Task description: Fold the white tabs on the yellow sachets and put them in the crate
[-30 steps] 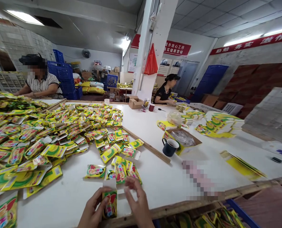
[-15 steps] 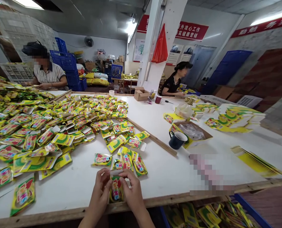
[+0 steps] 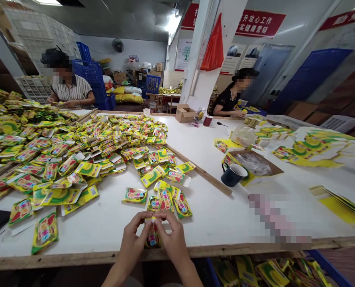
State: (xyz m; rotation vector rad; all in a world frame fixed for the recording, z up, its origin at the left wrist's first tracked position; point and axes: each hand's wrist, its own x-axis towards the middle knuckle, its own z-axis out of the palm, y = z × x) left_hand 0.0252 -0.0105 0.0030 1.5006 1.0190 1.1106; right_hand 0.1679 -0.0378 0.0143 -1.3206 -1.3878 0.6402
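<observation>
There is one left hand (image 3: 134, 233) and one right hand (image 3: 171, 232), with one little pack (image 3: 152, 239) between them. There are two other people (image 3: 72, 91), one red bag (image 3: 213, 48), one fan (image 3: 118, 46), one blue mug (image 3: 232, 175), one white cup (image 3: 146, 112) and one dark red cup (image 3: 207, 121). The heaped packs (image 3: 88, 169) are too many to count.

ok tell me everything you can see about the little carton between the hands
The small carton looks like thin, glossy printed card in yellow, green and red, with bright lettering set sideways. It sits near the wooden front edge of the white table. The left hand and right hand grip it from both sides, thumbs on its face, fingers around its top. They hide whether the top is fully closed.
</observation>
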